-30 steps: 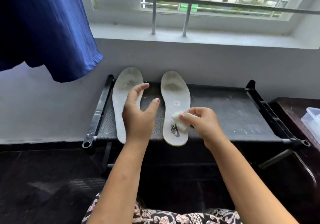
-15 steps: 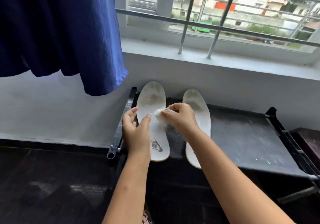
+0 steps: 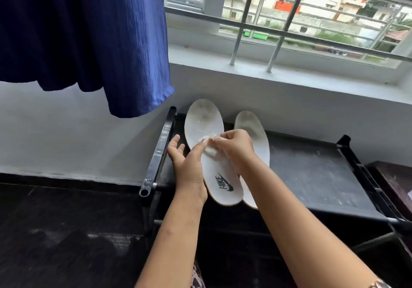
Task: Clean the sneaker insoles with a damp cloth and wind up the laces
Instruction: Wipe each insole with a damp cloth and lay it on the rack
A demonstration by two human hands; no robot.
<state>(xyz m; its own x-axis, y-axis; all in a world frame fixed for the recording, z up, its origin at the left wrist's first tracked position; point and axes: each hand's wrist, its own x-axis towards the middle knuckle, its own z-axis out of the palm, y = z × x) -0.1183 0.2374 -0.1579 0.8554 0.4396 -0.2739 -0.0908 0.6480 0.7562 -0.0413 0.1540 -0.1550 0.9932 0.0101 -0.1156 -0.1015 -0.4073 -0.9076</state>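
Observation:
Two white insoles lie side by side on a black rack top (image 3: 312,176), toes toward the wall. The left insole (image 3: 214,165) shows a dark logo at its heel; the right insole (image 3: 254,129) is partly covered by my right arm. My right hand (image 3: 234,147) pinches a small white damp cloth (image 3: 209,145) and presses it on the middle of the left insole. My left hand (image 3: 189,167) lies along that insole's left edge, thumb on it, fingers spread on the rack. No laces are in view.
A blue garment (image 3: 89,38) hangs at the upper left, close above the rack's left rail (image 3: 158,154). Behind is a white wall with a sill (image 3: 289,76) and a barred window. Dark floor lies to the left; a dark table edge (image 3: 396,183) sits at the right.
My right hand carried the cloth from the right insole's heel across to the left insole. My left hand came down onto the left insole's edge. The camera turned left and up.

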